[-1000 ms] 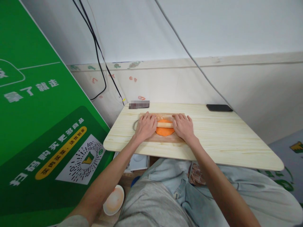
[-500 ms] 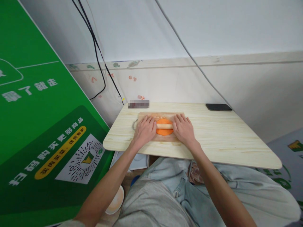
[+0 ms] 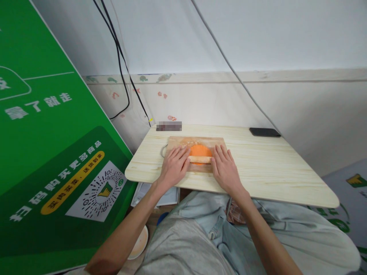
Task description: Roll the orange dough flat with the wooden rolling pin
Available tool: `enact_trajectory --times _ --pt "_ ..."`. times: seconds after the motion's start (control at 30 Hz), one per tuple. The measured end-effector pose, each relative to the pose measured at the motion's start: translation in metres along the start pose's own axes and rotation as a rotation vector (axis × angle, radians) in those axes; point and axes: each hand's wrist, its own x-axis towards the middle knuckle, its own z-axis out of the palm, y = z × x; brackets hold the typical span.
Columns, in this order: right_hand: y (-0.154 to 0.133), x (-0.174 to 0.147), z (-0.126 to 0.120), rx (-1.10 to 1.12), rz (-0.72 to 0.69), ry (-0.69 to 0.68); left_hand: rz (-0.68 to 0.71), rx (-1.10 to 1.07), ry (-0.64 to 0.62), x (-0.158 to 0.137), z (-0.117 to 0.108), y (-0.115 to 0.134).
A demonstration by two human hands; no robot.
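A wooden rolling pin [image 3: 200, 159] lies crosswise over the near part of a flattened round of orange dough [image 3: 200, 150]. My left hand [image 3: 174, 164] rests flat on the pin's left end, fingers stretched forward. Over the right end lies my right hand [image 3: 226, 166], also flat with its fingers extended. Both palms hide the ends of the pin. Beneath the dough is a wooden cutting board [image 3: 197, 168] dusted with whitish flour, with a metal ring handle [image 3: 163, 151] at its left side.
The board sits on a pale wooden table [image 3: 275, 164]. A black phone [image 3: 264, 132] lies at the back right, and a blurred-out object [image 3: 169, 126] at the back left. A green printed panel [image 3: 57, 152] stands at left. Below the table are a bowl [image 3: 140, 242] and a white tray [image 3: 168, 196].
Both hands and the rolling pin have moved toward me, from the middle of the dough to its near edge. More of the dough's far part shows.
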Motion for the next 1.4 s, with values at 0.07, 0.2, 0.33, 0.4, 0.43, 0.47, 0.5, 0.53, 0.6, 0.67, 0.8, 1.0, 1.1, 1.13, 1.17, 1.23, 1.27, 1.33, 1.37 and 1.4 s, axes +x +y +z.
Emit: enact_trajectory --times 0.07,0.2,0.33,0.4,0.43,0.47,0.5,0.53,0.6,0.67,0.8,1.0,1.1,1.13,1.17,1.23,1.27,1.33,1.37,1.4 --pt "0.0 -0.003 0.001 0.018 -0.007 0.017 0.021 -0.007 0.023 -0.003 0.0 0.0" --pt "0.002 -0.008 0.004 0.052 -0.02 0.051 0.062 -0.014 0.095 -0.007 0.003 0.0" --pt "0.003 -0.011 0.006 0.066 -0.023 0.067 0.079 -0.006 0.141 -0.01 0.006 0.001" --pt "0.002 -0.012 0.007 0.071 -0.024 0.077 0.081 -0.008 0.143 -0.011 0.007 0.001" --pt "0.002 -0.012 0.007 0.073 -0.024 0.079 0.081 -0.011 0.14 -0.011 0.007 0.001" --pt "0.002 -0.011 0.007 0.073 -0.023 0.078 0.079 -0.016 0.135 -0.01 0.008 0.0" --pt "0.002 -0.009 0.008 0.07 -0.021 0.072 0.074 -0.021 0.131 -0.009 0.008 0.0" --pt "0.003 -0.007 0.008 0.065 -0.017 0.062 0.067 -0.025 0.125 -0.008 0.009 -0.001" --pt "0.005 -0.001 0.007 0.047 -0.006 0.031 0.05 -0.032 0.111 -0.004 0.01 -0.003" --pt "0.007 0.006 0.006 0.025 0.004 -0.005 0.033 -0.035 0.091 0.001 0.011 -0.005" --pt "0.01 0.022 0.002 -0.014 0.005 -0.053 0.011 -0.037 0.048 0.01 0.013 -0.007" --pt "0.011 0.033 0.004 -0.033 0.012 -0.057 0.029 -0.055 0.056 0.017 0.012 -0.007" --pt "0.014 0.034 0.003 0.0 -0.002 -0.019 0.039 -0.035 0.032 0.02 0.011 -0.01" --pt "0.016 0.034 0.002 0.026 -0.034 0.0 0.041 -0.026 0.018 0.021 0.011 -0.012" --pt "0.018 0.033 0.0 0.057 -0.08 0.018 0.045 -0.021 0.004 0.022 0.011 -0.014" --pt "0.022 0.031 -0.006 0.113 -0.193 0.049 0.057 -0.02 -0.024 0.024 0.01 -0.017" --pt "0.024 0.03 -0.009 0.13 -0.243 0.057 0.062 -0.025 -0.035 0.026 0.01 -0.019" --pt "0.028 0.028 -0.014 0.14 -0.298 0.057 0.069 -0.044 -0.041 0.028 0.008 -0.021" --pt "0.029 0.027 -0.015 0.138 -0.308 0.049 0.074 -0.059 -0.034 0.029 0.007 -0.021" --pt "0.031 0.027 -0.017 0.134 -0.31 0.039 0.079 -0.08 -0.019 0.029 0.007 -0.021"
